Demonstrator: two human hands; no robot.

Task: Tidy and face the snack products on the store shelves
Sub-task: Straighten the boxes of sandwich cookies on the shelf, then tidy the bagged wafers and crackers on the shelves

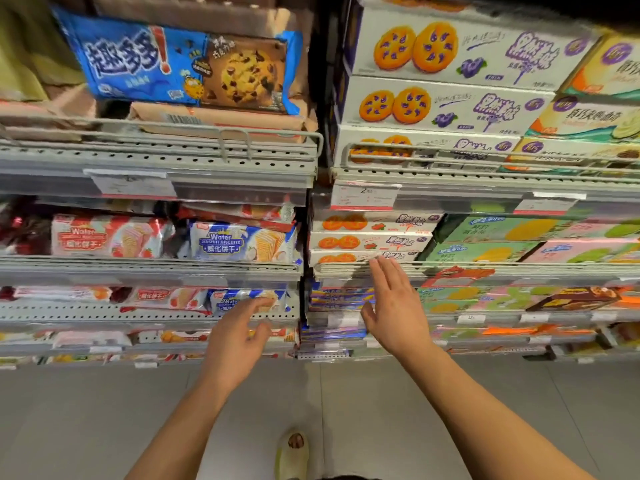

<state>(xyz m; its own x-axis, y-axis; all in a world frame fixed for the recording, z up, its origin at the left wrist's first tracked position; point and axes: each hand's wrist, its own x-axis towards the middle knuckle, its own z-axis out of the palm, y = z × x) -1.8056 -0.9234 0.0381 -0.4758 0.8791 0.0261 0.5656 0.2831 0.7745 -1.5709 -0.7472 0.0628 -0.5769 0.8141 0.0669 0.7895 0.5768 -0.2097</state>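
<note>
Both hands reach toward the lower shelves and hold nothing. My left hand [239, 336] hovers with curled, parted fingers in front of a blue-and-white wafer pack [247, 301] on the third shelf down. My right hand [394, 306] is flat with fingers spread, fingertips at the rail below a stack of white strawberry biscuit boxes [370, 242]. On the shelf above the left hand lie a blue wafer pack [242, 242] and a red strawberry wafer pack [110, 237]. A blue chocolate-chip cookie bag [180, 64] lies tilted on the top left shelf.
White blueberry biscuit boxes [446, 105] are stacked at top right, green and pink boxes [519, 244] at mid right. Grey wire rails [156, 128] and price-tag strips [363, 197] front each shelf. A grey tiled floor [86, 410] and my sandalled foot [292, 455] lie below.
</note>
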